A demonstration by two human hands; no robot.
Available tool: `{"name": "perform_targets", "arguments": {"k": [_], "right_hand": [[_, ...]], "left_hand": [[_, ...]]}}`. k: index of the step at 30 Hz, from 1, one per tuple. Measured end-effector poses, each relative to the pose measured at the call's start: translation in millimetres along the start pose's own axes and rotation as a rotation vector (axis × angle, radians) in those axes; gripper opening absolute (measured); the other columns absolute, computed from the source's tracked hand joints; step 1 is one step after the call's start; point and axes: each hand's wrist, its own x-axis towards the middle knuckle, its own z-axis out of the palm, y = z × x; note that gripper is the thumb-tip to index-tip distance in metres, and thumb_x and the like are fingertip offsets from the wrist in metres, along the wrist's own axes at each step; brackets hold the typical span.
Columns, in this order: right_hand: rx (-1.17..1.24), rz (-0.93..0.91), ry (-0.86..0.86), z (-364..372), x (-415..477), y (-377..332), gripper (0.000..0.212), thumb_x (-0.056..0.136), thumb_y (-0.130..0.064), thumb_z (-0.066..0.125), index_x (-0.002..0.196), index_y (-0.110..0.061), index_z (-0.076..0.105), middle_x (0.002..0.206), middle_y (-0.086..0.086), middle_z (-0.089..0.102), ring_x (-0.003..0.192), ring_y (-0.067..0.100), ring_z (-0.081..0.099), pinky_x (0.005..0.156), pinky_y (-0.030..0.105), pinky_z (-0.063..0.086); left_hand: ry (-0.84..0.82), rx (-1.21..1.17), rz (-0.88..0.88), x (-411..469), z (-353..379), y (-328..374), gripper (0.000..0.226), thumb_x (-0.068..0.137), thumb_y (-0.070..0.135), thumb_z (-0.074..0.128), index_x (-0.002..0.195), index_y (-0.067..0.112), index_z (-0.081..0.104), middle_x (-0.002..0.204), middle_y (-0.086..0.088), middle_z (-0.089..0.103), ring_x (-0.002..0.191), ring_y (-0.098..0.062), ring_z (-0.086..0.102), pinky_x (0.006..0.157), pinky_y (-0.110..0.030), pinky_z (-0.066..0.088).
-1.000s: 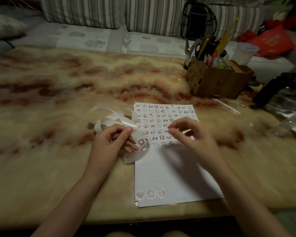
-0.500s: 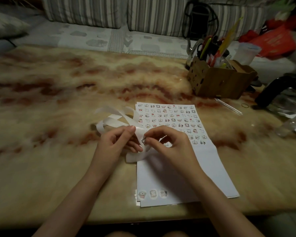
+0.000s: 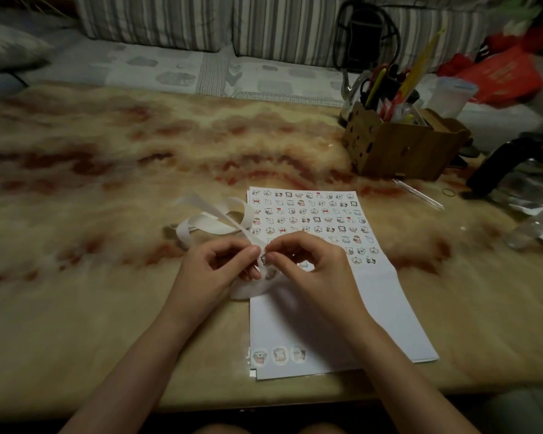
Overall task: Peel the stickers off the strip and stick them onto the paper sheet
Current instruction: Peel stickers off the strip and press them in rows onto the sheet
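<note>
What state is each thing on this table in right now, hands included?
left hand, grips the strip.
right hand, pinches a sticker on the strip.
strip, curled in loops, lifted at the held end.
sticker, on the strip, at the right fingertips.
paper sheet, flat on the table, upper part filled with rows of stickers, lower part mostly bare.
wooden box, upright, filled.
plastic cup, upright.

Left hand (image 3: 213, 270) holds the white strip (image 3: 213, 223), which loops loosely on the marbled table (image 3: 107, 183) just left of the paper sheet (image 3: 383, 308). Right hand (image 3: 311, 267) pinches a sticker (image 3: 265, 260) on the strip with thumb and forefinger, directly against the left thumb. The sheet's far part carries rows of small stickers; three larger stickers (image 3: 279, 354) sit at its near-left corner, and a wooden box (image 3: 398, 148) of pens stands beyond.
</note>
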Motion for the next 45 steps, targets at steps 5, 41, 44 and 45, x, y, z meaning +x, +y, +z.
{"name": "perform_targets", "arguments": {"k": [5,41,44,45], "right_hand": [[-0.026,0.006,-0.011,0,-1,-2,0.011,0.082,-0.003,0.069,0.086,-0.013,0.071,0.079,-0.006,0.070,0.074,0.012,0.063,0.067,0.027,0.049],[-0.217,0.655,0.067,-141,7,42,0.013,0.087,-0.013,0.066,0.087,-0.001,0.068,0.036,-0.009,0.047,0.038,0.002,0.035,0.037,0.009,0.024],[-0.220,0.645,0.058,-139,8,42,0.009,0.086,-0.011,0.067,0.085,-0.002,0.067,0.035,-0.011,0.047,0.033,0.000,0.035,0.036,0.008,0.024],[-0.225,0.642,0.056,-139,8,42,0.008,0.086,-0.010,0.067,0.084,-0.002,0.067,0.035,-0.011,0.048,0.033,-0.001,0.036,0.036,0.008,0.024]], "left_hand": [[0.004,0.007,-0.002,0,0,-1,0.021,0.078,0.019,0.062,0.077,-0.001,0.068,0.061,-0.010,0.067,0.058,-0.013,0.062,0.063,-0.018,0.051],[-0.016,0.354,-0.093,2,-2,-17,0.019,0.088,0.018,0.062,0.070,0.020,0.065,0.063,0.010,0.065,0.063,-0.002,0.058,0.064,-0.018,0.042],[-0.018,0.357,-0.092,1,-2,-16,0.018,0.088,0.018,0.062,0.070,0.018,0.065,0.064,0.007,0.066,0.064,-0.004,0.059,0.065,-0.020,0.043],[-0.017,0.356,-0.093,1,-2,-16,0.018,0.088,0.018,0.063,0.070,0.018,0.065,0.064,0.008,0.066,0.064,-0.004,0.059,0.064,-0.019,0.042]]}}
